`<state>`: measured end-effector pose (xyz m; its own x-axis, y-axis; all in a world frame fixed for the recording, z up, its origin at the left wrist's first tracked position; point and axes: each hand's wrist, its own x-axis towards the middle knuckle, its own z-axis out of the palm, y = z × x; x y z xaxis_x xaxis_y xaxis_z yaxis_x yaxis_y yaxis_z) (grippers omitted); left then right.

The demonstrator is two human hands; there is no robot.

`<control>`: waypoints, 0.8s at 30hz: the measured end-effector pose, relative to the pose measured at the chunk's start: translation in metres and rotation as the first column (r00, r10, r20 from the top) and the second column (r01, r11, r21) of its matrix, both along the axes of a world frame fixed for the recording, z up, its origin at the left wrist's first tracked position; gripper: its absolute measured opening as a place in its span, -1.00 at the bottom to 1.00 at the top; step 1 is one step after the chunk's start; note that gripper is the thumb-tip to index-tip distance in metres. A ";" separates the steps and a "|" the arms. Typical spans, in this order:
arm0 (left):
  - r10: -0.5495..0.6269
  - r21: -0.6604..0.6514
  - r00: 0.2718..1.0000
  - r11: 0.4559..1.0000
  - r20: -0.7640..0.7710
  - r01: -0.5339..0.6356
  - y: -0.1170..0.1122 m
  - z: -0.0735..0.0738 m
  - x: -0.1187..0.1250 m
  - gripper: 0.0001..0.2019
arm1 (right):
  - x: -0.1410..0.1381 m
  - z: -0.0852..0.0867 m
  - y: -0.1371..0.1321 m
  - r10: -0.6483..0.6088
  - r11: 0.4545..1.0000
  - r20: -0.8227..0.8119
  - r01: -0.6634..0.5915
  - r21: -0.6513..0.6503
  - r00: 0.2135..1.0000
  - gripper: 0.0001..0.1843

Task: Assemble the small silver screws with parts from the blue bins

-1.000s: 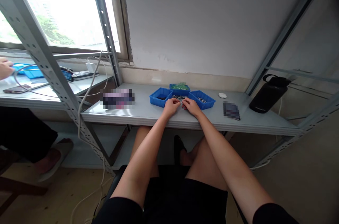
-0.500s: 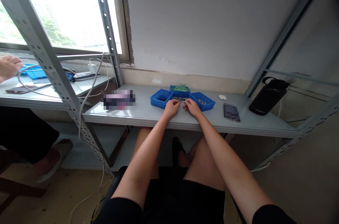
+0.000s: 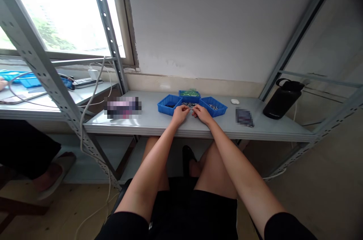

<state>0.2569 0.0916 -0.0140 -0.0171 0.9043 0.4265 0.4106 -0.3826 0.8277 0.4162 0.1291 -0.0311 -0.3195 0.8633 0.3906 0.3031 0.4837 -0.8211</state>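
Observation:
My left hand (image 3: 180, 114) and my right hand (image 3: 202, 113) meet fingertip to fingertip above the front of the table. Both are closed in a pinch; whatever is between the fingers is too small to name. Just beyond them lies a pile of small metal parts (image 3: 188, 104). A blue bin (image 3: 167, 109) with dark contents stands left of my left hand. To the right, beside my right hand, another blue bin (image 3: 219, 111) holds small shiny metal pieces. Behind the pile is a third blue bin (image 3: 189, 98) with green-tinted clear bags in it.
A black bottle (image 3: 283, 100) stands at the right end of the grey table (image 3: 141, 126). A white case (image 3: 235, 101) and two blurred-out items lie on the tabletop. Metal shelf posts (image 3: 53, 77) and a white cable (image 3: 85, 115) are at left, near another person's hand (image 3: 2, 83).
My hands have drawn slightly closer together and stay pinched. The view has shifted a little, and the other person's hand at the left has moved lower, mostly out of view.

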 end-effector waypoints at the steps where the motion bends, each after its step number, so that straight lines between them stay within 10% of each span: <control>1: -0.002 -0.005 1.000 1.000 0.000 0.002 0.000 0.000 0.000 -0.82 | 0.000 0.000 0.000 0.005 1.000 0.011 -0.005 -0.002 1.000 -0.76; 24: -0.019 -0.018 0.999 1.000 -0.040 0.018 -0.003 0.002 0.002 -0.79 | 0.000 0.000 0.000 -0.023 1.000 -0.025 0.022 -0.006 0.999 -0.75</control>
<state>0.2585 0.0885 -0.0115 0.0166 0.9118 0.4103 0.4368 -0.3757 0.8173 0.4161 0.1291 -0.0309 -0.2902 0.8726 0.3930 0.2932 0.4720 -0.8314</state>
